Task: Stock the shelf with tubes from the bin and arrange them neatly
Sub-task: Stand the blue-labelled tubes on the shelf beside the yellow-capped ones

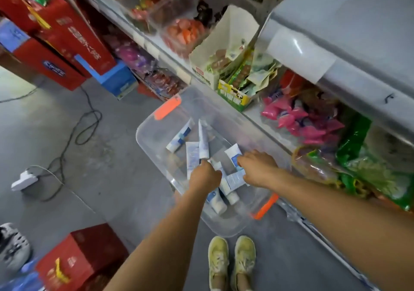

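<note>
A grey concrete shop floor (89, 178) is seen beside a grey metal shelf (264, 116); on it a clear plastic bin with orange latches (154, 129) holds white-and-blue soft plastic tubes (202, 142), judged light, squashy and slick, best taken mid-body. The left hand (205, 176) is curled, its grip apparently pinching one tube; the right hand (257, 167) is laid over others, its grip not clearly discernible.

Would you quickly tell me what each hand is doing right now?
Left hand: closed, inside the bin, apparently gripping a tube.
Right hand: reaching in over a tube; grip cannot be told.
</note>
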{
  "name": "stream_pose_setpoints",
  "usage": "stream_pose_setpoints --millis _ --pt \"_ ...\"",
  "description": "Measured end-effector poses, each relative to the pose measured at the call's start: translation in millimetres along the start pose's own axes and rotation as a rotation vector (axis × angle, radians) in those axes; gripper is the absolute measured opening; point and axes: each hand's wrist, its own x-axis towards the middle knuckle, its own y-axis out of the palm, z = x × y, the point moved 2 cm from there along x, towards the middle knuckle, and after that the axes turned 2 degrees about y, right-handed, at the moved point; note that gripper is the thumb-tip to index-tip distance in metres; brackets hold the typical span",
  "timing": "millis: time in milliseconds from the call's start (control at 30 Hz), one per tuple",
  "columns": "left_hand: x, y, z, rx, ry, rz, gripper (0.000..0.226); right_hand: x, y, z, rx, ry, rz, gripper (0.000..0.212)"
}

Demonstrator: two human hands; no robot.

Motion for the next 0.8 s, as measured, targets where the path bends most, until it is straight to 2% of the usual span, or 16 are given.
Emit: stream_pose_setpoints --millis 200,300,367,567,700,800 --pt "28 62 8 0.264 -0.075 -0.046 0.05 47 51 -7 -0.309 -0.04 0.041 0.055" --pt "34 78 6 0.565 -0.038 0.039 0.091 60 66 -11 -0.353 -0.046 0.08 0.051" --pt "39 84 6 0.622 -0.021 0.026 0.102 67 74 -11 -0.367 -0.064 0.084 0.045" --pt "39 88 6 0.437 -0.156 0.002 0.097 77 77 -9 -0.456 -0.155 0.061 0.038" --pt "44 80 17 0.052 -0.409 -0.01 0.101 77 79 -11 -0.454 -0.166 0.083 0.036" --pt "46 71 23 -0.13 -0.481 0.02 0.1 69 75 -10 -0.394 -0.118 0.094 0.043"
